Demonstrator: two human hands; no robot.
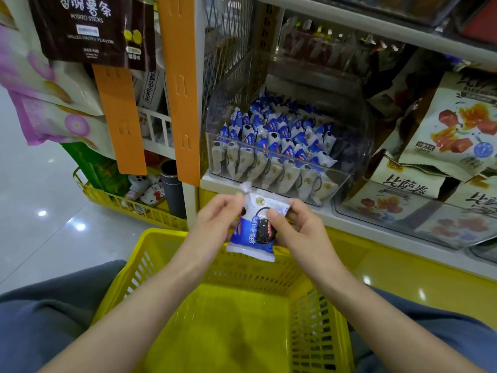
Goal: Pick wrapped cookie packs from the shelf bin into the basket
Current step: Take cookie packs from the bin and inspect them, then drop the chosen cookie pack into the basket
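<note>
Left hand point(215, 219) and right hand point(295, 227) both pinch one blue-and-white cookie pack point(255, 230) above a yellow basket point(166, 254), below the clear shelf bin point(336, 181).

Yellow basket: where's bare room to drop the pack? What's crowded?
Free: floor of the yellow plastic lattice basket, between its walls. Crowded: the clear plastic shelf bin, full of packs like the blue-and-white wrapped cookie pack left hand and right hand pinch.

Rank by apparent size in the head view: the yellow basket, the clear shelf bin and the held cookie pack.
1. yellow basket, largest, though its nearness to the camera inflates it
2. clear shelf bin
3. cookie pack, plainly smallest
</note>
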